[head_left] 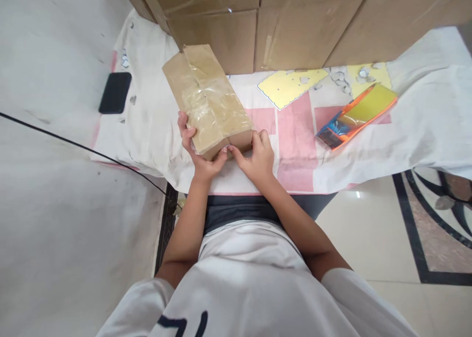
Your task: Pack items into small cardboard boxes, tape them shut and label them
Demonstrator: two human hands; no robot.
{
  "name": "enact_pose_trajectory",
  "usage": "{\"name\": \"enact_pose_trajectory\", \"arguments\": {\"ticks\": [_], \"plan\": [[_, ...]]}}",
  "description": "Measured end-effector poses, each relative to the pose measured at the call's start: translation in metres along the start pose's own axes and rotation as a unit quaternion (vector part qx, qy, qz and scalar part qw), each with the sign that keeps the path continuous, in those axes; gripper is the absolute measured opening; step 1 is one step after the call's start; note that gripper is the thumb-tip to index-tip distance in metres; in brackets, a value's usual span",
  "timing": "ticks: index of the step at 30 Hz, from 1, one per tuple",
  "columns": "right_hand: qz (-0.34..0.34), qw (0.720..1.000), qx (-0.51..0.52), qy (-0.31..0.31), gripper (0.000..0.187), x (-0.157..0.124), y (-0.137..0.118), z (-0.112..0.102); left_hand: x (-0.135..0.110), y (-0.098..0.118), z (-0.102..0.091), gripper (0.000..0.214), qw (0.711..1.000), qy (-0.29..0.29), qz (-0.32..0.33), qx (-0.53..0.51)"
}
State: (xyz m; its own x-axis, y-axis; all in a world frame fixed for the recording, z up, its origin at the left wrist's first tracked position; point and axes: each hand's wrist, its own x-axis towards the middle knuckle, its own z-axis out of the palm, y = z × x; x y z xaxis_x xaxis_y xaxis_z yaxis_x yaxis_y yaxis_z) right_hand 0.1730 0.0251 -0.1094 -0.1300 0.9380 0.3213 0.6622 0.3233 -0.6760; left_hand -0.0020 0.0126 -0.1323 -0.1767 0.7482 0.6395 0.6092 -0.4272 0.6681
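Observation:
A small cardboard box (217, 101), with shiny clear tape along its top seam, sits tilted between my hands over the cloth. My left hand (202, 153) wraps the box's near left corner, its fingers up the side and its thumb on the near end. Gripping the near right corner is my right hand (258, 155), fingers along the side. Both thumbs meet at the middle of the near end face, by the seam. An orange tape dispenser (357, 116) with a yellowish tape roll lies on the cloth to the right.
Taped cardboard boxes (291, 35) are stacked along the back. A black phone (115, 93) lies at the left by the wall (47, 204). Yellow paper pieces (289, 87) and torn scraps lie on the white and pink cloth (297, 145). A black cable (73, 139) crosses the left side.

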Motion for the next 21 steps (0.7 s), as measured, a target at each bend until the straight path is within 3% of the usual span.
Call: {"name": "enact_pose_trajectory", "arguments": {"ticks": [3,11,16,19,21], "plan": [[0.000,1.000,-0.030,-0.001,0.068,0.002,0.001,0.001,0.009,0.002,-0.003,0.084,0.994,0.058,0.093,-0.011],[-0.057,0.998,-0.006,-0.008,0.075,-0.003,0.009,-0.005,0.014,0.010,-0.015,0.086,0.993,0.023,0.112,-0.027],[0.006,0.999,-0.029,0.015,0.065,0.002,0.000,0.003,0.015,-0.004,-0.010,0.083,0.994,0.032,0.104,-0.021],[0.044,0.997,-0.066,0.007,0.066,0.010,-0.006,0.006,0.024,-0.017,-0.007,0.087,0.994,0.057,0.094,0.013],[0.060,0.995,-0.080,-0.003,0.065,0.014,-0.010,0.005,0.031,-0.022,-0.008,0.089,0.994,0.044,0.095,0.012]]}}
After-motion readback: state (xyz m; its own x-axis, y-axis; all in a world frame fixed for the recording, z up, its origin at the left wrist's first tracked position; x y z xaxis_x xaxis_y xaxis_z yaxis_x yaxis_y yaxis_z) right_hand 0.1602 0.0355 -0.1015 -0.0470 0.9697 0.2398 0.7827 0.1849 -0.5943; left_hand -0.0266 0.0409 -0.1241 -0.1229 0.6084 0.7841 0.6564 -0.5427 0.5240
